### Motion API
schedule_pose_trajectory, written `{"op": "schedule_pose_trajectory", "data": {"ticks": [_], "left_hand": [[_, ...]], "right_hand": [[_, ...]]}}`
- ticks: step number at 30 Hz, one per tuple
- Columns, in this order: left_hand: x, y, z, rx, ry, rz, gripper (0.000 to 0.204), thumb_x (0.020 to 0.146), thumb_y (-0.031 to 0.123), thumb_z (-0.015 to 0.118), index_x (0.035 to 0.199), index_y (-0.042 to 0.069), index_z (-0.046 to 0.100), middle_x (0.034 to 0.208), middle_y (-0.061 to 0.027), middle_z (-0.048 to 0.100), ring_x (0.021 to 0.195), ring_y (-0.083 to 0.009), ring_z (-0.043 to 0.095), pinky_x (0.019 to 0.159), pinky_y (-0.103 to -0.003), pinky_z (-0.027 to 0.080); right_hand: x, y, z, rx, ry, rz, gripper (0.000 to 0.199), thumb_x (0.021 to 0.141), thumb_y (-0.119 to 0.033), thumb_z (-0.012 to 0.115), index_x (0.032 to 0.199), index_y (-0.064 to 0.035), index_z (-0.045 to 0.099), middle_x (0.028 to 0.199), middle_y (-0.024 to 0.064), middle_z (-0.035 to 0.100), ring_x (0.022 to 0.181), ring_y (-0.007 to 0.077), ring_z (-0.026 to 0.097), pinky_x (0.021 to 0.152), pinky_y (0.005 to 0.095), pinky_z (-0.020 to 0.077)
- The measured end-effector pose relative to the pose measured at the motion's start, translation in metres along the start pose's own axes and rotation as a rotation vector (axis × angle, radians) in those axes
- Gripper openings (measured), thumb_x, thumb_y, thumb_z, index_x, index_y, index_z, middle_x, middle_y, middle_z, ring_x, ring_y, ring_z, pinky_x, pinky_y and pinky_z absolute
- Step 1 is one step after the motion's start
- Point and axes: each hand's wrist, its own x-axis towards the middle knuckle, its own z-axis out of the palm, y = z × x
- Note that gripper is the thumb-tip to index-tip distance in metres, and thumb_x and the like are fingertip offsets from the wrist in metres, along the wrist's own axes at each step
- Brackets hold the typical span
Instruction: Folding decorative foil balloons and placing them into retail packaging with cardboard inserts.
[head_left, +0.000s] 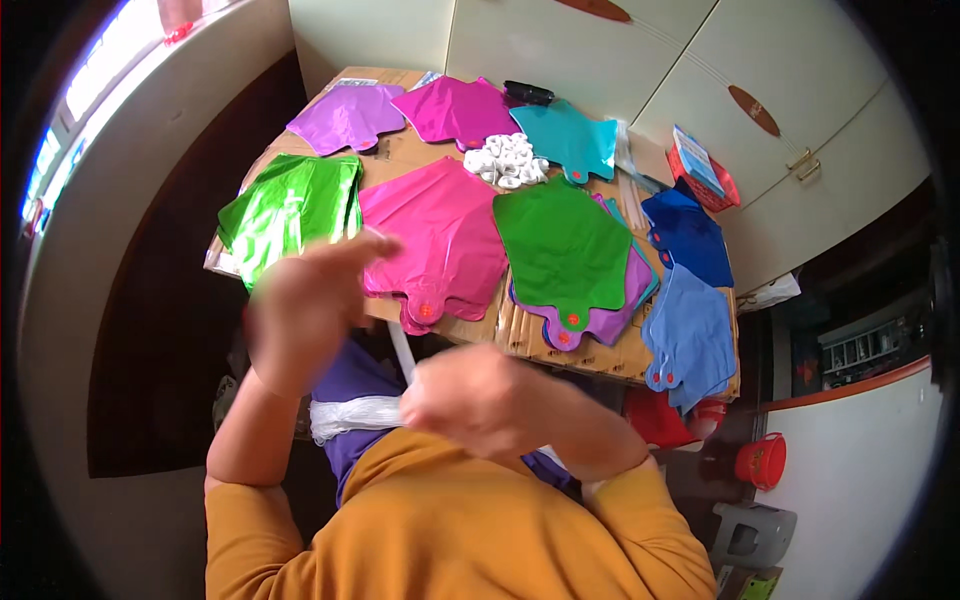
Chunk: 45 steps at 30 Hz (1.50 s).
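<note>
My left hand (305, 300) is raised and motion-blurred in front of the table edge, fingers stretched toward the pink foil balloon (440, 240), and holds nothing I can see. Lower down, my right hand (480, 400) is closed around a thin white stick (400, 350) that points up toward the table. A bundle of white sticks (355, 415) lies across my lap on a dark purple foil balloon (360, 380), reaching to the right hand. Both sleeves are mustard yellow.
The cardboard-covered table (520, 335) carries flat foil balloons: shiny green (290, 205), purple (350, 115), magenta (455, 105), teal (570, 135), green (565, 245), blue (690, 235), light blue (690, 335). White plastic pieces (508, 160) are heaped mid-table. A red bucket (762, 460) and grey stool (750, 530) stand at right.
</note>
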Motion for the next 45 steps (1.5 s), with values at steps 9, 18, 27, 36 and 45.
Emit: {"op": "schedule_pose_trajectory", "data": {"ticks": [9, 18, 27, 36, 45], "left_hand": [[-0.001, 0.016, -0.002, -0.528, -0.116, -0.309, 0.018, 0.091, 0.008, 0.057, 0.087, -0.006, 0.067, 0.076, -0.0160, 0.068, 0.043, -0.0088, 0.053, 0.040, -0.021, 0.039], [0.018, 0.034, -0.024, 1.022, -0.220, 0.538, 0.026, 0.075, -0.004, 0.067, 0.099, 0.003, 0.065, 0.080, -0.0108, 0.068, 0.066, -0.0239, 0.066, 0.057, -0.030, 0.050], [0.001, 0.014, 0.008, 0.052, -0.660, 0.109, 0.010, 0.082, -0.001, 0.065, 0.091, -0.002, 0.069, 0.082, -0.0127, 0.070, 0.065, -0.0195, 0.067, 0.056, -0.028, 0.053], [-0.008, -0.026, 0.009, 0.542, -0.045, 0.151, 0.021, 0.082, -0.006, 0.060, 0.098, 0.002, 0.070, 0.079, -0.0082, 0.070, 0.054, -0.0090, 0.060, 0.049, -0.022, 0.047], [-0.009, -0.006, 0.020, -0.204, -0.008, -0.075, 0.019, 0.088, -0.002, 0.054, 0.100, -0.001, 0.069, 0.087, -0.0125, 0.071, 0.061, -0.0094, 0.062, 0.051, -0.023, 0.050]], "right_hand": [[-0.008, -0.005, -0.016, 0.064, -0.091, 0.366, 0.013, 0.093, -0.010, 0.054, 0.084, -0.0018, 0.060, 0.073, 0.0107, 0.059, 0.065, 0.0220, 0.059, 0.061, 0.0313, 0.0468], [-0.008, -0.022, -0.078, 0.055, 0.325, 0.305, 0.009, 0.089, -0.006, 0.059, 0.084, 0.0011, 0.061, 0.077, 0.0084, 0.066, 0.068, 0.0149, 0.063, 0.063, 0.0265, 0.0489], [0.006, -0.010, -0.106, 0.519, 0.401, 0.346, 0.034, 0.097, -0.025, 0.052, 0.077, 0.0009, 0.061, 0.063, 0.0004, 0.053, 0.050, 0.0043, 0.037, 0.047, 0.0219, 0.0309], [-0.025, 0.003, -0.008, -0.054, -0.004, 0.120, 0.007, 0.087, -0.006, 0.060, 0.080, -0.0035, 0.059, 0.075, 0.0116, 0.060, 0.065, 0.0247, 0.060, 0.061, 0.0307, 0.0484], [-0.037, 0.029, -0.014, -0.079, -0.008, 0.224, 0.003, 0.084, -0.003, 0.061, 0.082, -0.0021, 0.058, 0.077, 0.0110, 0.060, 0.069, 0.0265, 0.060, 0.063, 0.0352, 0.0485]]}}
